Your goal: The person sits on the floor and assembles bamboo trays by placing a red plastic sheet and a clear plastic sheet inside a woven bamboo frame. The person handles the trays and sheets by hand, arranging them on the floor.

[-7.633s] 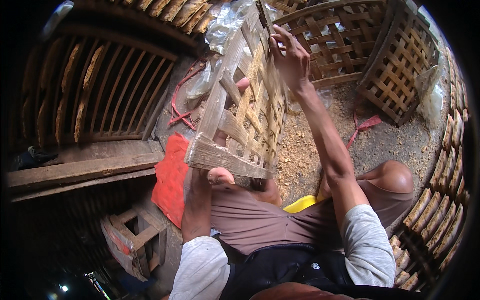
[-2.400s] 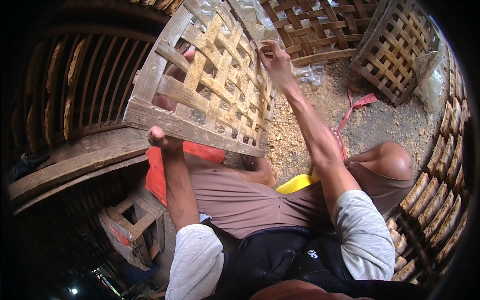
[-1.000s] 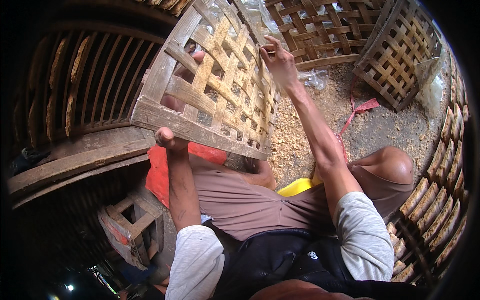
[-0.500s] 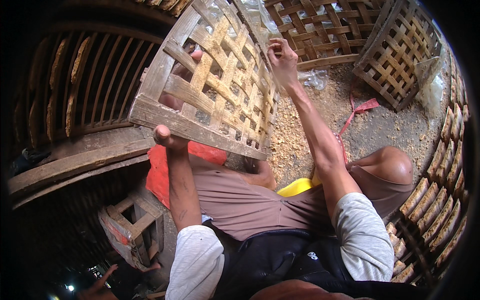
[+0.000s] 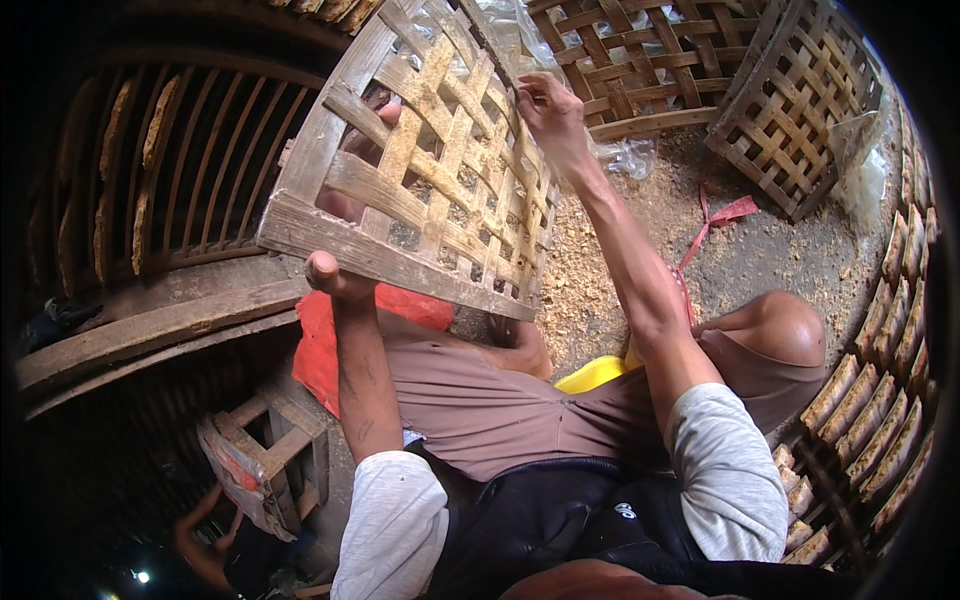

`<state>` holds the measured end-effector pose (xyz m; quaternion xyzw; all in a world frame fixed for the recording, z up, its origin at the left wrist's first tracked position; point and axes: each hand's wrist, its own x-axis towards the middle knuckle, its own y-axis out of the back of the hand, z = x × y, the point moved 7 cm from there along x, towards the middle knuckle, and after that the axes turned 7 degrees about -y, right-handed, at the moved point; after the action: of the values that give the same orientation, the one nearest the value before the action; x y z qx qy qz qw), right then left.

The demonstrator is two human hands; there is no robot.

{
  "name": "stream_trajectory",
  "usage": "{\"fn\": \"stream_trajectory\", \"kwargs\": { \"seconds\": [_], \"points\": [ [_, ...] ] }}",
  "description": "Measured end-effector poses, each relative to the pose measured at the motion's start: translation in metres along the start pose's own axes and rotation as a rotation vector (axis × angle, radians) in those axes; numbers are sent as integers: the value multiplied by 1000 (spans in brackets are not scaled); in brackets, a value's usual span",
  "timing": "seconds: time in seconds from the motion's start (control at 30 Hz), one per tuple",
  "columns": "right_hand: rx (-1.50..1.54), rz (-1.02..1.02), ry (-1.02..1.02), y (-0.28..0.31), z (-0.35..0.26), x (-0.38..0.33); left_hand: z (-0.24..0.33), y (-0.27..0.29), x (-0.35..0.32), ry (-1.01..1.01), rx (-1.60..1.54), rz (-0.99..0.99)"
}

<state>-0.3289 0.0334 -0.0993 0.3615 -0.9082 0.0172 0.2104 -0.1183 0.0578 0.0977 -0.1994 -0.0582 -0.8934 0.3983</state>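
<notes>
I hold a woven bamboo basket (image 5: 420, 170) with an open lattice wall tilted up in front of me. My left hand (image 5: 335, 278) grips its thick wooden rim from below, thumb over the edge. My right hand (image 5: 550, 115) is raised to the basket's upper right edge, fingers pinched on a bamboo strip there. My knees and brown shorts are below the basket.
Two more woven bamboo baskets (image 5: 640, 60) (image 5: 800, 110) lie on the sawdust-covered ground ahead. A red plastic strip (image 5: 715, 215) lies on the ground. A red cloth (image 5: 320, 340) and a small wooden crate (image 5: 265, 470) are at my left; slatted racks (image 5: 170, 170) stand beyond.
The basket has been turned and tilted so its lattice wall faces me. My right hand shifted slightly along the top right edge; the left stays under the rim.
</notes>
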Motion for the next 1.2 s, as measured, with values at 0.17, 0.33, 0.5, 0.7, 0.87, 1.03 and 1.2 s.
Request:
{"fn": "stream_trajectory", "kwargs": {
  "seconds": [0.17, 0.33, 0.5, 0.7, 0.87, 1.03, 1.2],
  "points": [
    [-3, 54, -215, 15, 19, -2, 3, 0, 0, -19, 9, 27],
    [60, 20, 67, 10, 12, -3, -2, 9, 1, -95, 25, 5],
    [-37, 21, 41, -3, 12, -22, -15, 47, -16, -51, 14, 80],
    [-79, -40, -174, 4, 44, -44, -8, 21, -4, -66, -129, -14],
    [-17, -6, -134, -1, 20, -28, -6, 19, -7, -84, -106, -47],
    [-65, 28, -54, -6, 29, -31, -5, 18, -2, -105, -4, -19],
    [-140, -58, -149, -11, 47, -44, 0, 13, -3, -147, -163, -145]
  ]
}}
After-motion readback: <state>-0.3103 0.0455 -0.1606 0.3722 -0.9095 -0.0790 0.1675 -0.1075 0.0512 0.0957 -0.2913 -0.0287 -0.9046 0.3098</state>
